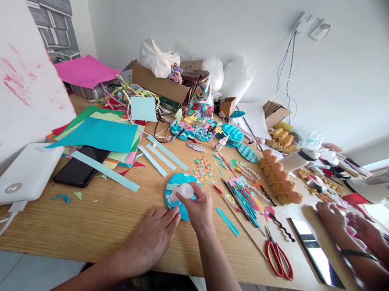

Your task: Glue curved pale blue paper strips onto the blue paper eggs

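My right hand [200,207] is closed around a small white glue bottle [182,191], its tip pointing down at a round blue paper disc [179,184] lying on the wooden table [111,219]. My left hand [152,239] lies flat with fingers stretched out, its fingertips pressing the disc's near edge. A light blue strip is stuck across the disc. Several loose light blue paper strips [107,171] lie just beyond it.
A stack of coloured paper [99,135], a black phone [79,171] and a white power bank [24,174] sit at left. Red scissors [278,258], paper cut-outs and a tablet [313,251] lie at right, where another person's hands [344,220] work. Boxes and bags crowd the back.
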Demonstrator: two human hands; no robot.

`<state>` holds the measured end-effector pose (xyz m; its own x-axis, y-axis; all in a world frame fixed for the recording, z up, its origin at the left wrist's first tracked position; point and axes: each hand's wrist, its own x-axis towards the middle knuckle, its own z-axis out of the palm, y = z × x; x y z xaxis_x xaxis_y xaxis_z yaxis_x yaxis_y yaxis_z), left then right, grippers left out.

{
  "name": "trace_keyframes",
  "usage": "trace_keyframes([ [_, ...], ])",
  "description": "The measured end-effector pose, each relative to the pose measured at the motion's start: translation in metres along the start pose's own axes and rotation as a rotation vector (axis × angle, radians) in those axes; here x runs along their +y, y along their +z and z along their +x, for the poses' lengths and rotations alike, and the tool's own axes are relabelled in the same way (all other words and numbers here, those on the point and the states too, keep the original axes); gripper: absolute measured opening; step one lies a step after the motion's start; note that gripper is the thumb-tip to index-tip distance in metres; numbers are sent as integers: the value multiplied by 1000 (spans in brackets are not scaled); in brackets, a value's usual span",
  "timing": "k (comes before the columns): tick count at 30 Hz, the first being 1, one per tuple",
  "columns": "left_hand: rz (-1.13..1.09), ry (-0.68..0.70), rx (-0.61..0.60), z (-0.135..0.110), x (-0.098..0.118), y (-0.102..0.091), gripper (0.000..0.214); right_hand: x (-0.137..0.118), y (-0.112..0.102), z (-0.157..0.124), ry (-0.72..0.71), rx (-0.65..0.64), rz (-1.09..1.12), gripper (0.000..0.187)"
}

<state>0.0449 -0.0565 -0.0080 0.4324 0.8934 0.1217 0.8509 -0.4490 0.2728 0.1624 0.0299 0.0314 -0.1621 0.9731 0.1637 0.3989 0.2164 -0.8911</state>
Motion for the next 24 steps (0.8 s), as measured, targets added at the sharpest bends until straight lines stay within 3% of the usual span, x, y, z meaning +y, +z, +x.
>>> trace_keyframes([
  [18,-9,11,53,0,1,1,36,-6,2,-1,-63,3,-81,14],
  [24,8,-7,21,2,1,4,37,-14,-3,-4,-79,-130,-100,12],
])
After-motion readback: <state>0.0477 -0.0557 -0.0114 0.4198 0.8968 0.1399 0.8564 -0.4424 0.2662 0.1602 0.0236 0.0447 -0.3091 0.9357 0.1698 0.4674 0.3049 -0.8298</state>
